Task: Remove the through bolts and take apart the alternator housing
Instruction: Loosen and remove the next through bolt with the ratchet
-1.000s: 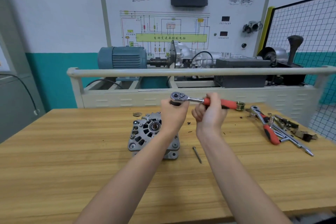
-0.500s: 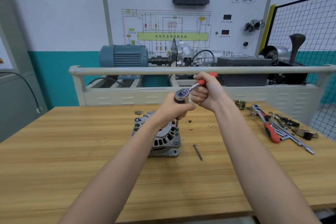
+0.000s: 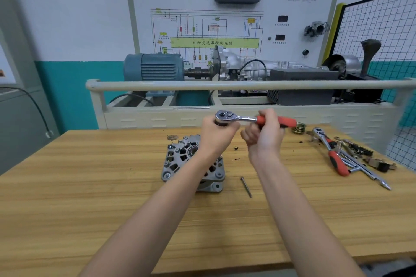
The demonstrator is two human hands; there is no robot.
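Note:
A silver alternator (image 3: 180, 162) stands on the wooden table (image 3: 90, 198), its vented end face up. Above its right side I hold a ratchet wrench (image 3: 238, 117) with a red handle, level and pointing right. My left hand (image 3: 216, 135) grips the socket and extension under the ratchet head, hiding where they meet the alternator. My right hand (image 3: 265, 135) grips the red handle. One loose through bolt (image 3: 246, 186) lies on the table just right of the alternator.
A second red-handled ratchet (image 3: 331, 153), extension bars and small parts (image 3: 364, 159) lie at the table's right. A pulley (image 3: 298, 128) sits at the back edge. A transmission test bench (image 3: 225, 87) with a rail stands behind the table.
My right hand has swung the ratchet handle back from pointing away from me to pointing right. The left hand stays on the socket below the head.

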